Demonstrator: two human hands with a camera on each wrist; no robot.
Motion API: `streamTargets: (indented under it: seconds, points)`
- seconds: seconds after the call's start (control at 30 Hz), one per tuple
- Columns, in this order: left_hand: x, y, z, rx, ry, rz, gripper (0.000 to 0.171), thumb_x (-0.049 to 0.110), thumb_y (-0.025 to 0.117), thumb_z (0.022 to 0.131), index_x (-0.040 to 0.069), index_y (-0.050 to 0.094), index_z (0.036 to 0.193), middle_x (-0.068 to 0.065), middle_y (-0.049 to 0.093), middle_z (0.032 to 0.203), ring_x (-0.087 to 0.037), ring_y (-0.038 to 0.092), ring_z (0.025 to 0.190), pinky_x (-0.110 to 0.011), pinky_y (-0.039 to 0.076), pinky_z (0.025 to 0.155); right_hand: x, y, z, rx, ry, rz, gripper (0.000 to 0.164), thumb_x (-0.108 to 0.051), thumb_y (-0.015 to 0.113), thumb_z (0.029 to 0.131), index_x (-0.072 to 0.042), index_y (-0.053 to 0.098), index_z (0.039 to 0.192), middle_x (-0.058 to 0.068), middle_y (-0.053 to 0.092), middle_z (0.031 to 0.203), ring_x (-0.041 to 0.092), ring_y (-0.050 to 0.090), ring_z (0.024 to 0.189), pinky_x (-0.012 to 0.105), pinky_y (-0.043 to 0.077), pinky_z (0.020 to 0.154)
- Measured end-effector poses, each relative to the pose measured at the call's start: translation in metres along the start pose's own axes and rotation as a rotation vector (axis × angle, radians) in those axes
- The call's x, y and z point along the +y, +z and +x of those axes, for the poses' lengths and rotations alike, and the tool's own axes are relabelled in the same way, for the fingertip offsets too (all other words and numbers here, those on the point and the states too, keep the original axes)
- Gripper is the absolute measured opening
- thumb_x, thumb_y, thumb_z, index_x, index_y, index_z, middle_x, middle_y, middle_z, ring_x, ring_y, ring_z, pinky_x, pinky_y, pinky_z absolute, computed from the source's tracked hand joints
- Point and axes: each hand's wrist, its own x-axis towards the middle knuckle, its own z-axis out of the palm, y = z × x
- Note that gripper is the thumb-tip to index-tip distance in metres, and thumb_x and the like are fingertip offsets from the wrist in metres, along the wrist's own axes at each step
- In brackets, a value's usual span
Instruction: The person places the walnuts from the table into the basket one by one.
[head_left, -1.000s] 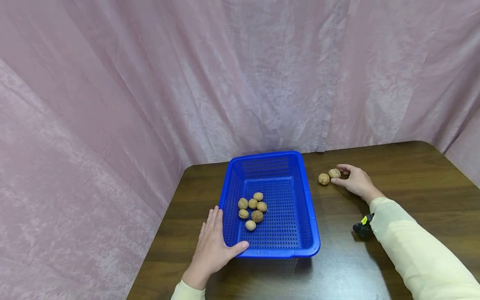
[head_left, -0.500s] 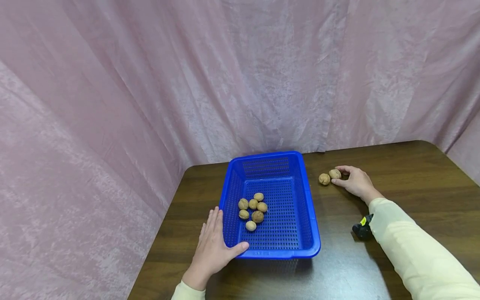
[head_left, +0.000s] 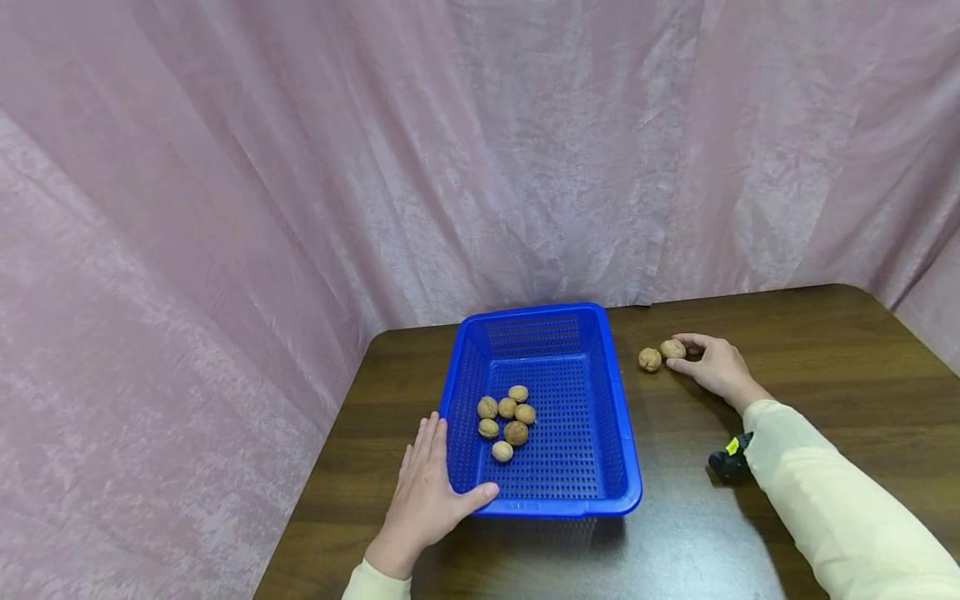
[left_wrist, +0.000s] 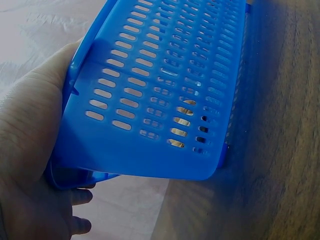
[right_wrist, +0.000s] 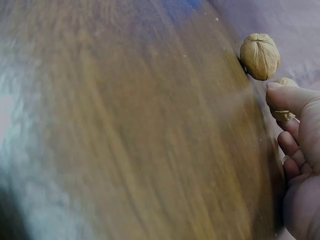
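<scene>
In the head view my right hand (head_left: 715, 367) pinches a walnut (head_left: 672, 349) between thumb and fingers, low over the table's right part. The right wrist view shows the thumb (right_wrist: 290, 97) in front of this walnut, hiding part of it. Just to its left lies another walnut (head_left: 649, 360). My left hand (head_left: 423, 500) rests on the near left corner of a blue plastic basket (head_left: 628, 450), fingers straight along the left rim and thumb over the front rim. Several walnuts (head_left: 516, 433) lie in the left half of the basket. Through its slots, the left wrist view shows bits of walnut.
A brown wooden table (head_left: 840, 367) carries everything, with pink curtains (head_left: 555, 150) hanging behind and to the left. A small black device with a yellow mark (head_left: 729, 460) sits at the right wrist. The basket's right wall stands between the right hand and the basket's walnuts.
My right hand has shifted very slightly right with its walnut, and the gap to the neighbouring walnut looks a little wider. My left hand and the basket keep their places.
</scene>
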Motion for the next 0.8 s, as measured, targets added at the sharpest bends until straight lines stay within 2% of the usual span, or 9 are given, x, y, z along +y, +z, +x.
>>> streamTargets:
  seconds: [0.2,0.4,0.63,0.7,0.8]
  points:
    - [0.001,0.0,0.0,-0.009,-0.006,0.001,0.126,0.088,0.052,0.065,0.004,0.019,0.153,-0.007,0.009,0.161,-0.024,0.004,0.147,-0.057,0.015,0.113,-0.003,-0.005,-0.005,0.006,-0.009,0.05,0.061,-0.038,0.069,0.088,-0.003,0.053,0.135,0.024,0.058,0.119,0.038,0.053,0.11,0.053,0.042,0.089]
    - [0.001,0.0,0.0,-0.014,-0.008,-0.003,0.126,0.088,0.052,0.065,0.004,0.019,0.153,-0.007,0.01,0.161,-0.026,0.006,0.147,-0.056,0.014,0.114,-0.01,-0.013,-0.013,-0.005,-0.027,0.086,0.059,-0.033,0.069,0.089,-0.002,0.051,0.137,0.023,0.059,0.12,0.036,0.054,0.109,0.049,0.045,0.085]
    - [0.0,-0.002,0.0,-0.014,-0.002,-0.005,0.125,0.087,0.053,0.066,0.003,0.019,0.153,-0.007,0.01,0.161,-0.024,0.004,0.147,-0.056,0.013,0.114,-0.025,-0.023,-0.021,-0.016,-0.069,0.136,0.056,-0.027,0.068,0.09,-0.004,0.051,0.138,0.021,0.058,0.124,0.038,0.056,0.11,0.021,0.047,0.075]
    - [0.001,-0.002,0.0,-0.017,-0.001,-0.01,0.125,0.087,0.052,0.066,0.003,0.019,0.153,-0.007,0.01,0.161,-0.022,0.003,0.147,-0.055,0.013,0.114,-0.029,-0.026,-0.024,-0.019,-0.076,0.147,0.055,-0.027,0.068,0.091,-0.005,0.051,0.138,0.021,0.057,0.124,0.038,0.056,0.11,0.018,0.046,0.074]
    - [0.001,-0.002,0.0,-0.016,0.002,-0.009,0.125,0.087,0.052,0.066,0.003,0.019,0.153,-0.008,0.011,0.16,-0.023,0.004,0.147,-0.054,0.013,0.114,-0.036,-0.028,-0.027,-0.008,-0.101,0.151,0.054,-0.028,0.069,0.09,-0.006,0.052,0.137,0.02,0.059,0.12,0.035,0.057,0.105,0.021,0.046,0.074]
